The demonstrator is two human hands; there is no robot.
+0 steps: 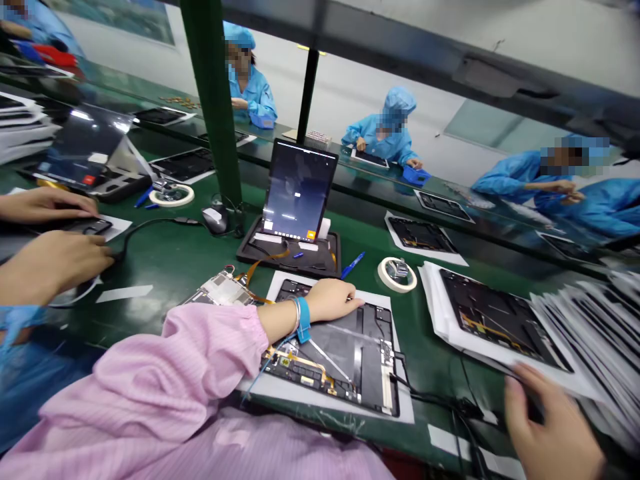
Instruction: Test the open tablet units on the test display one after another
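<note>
An opened tablet (367,367) lies on white paper in front of me, its black inside, ribbon cables and metal parts showing. My left hand (333,300), with a blue wrist strap (303,320), rests palm down on the tablet's far part, fingers reaching right and partly hidden. At the lower right, my right hand (550,417) is curled beside a paper stack, thumb and index finger around something dark that I cannot make out. A black cable (425,398) meets the tablet's right edge. Left of it, a metal-covered circuit board (223,288) is partly behind my sleeve.
A lit screen (300,190) stands in a black tray (290,261) behind the tablet. Nearby are a blue pen (353,265), a tape roll (397,275) and a mouse (216,217). Another opened tablet (505,320) tops papers at right. A co-worker's hands (65,260) are at left.
</note>
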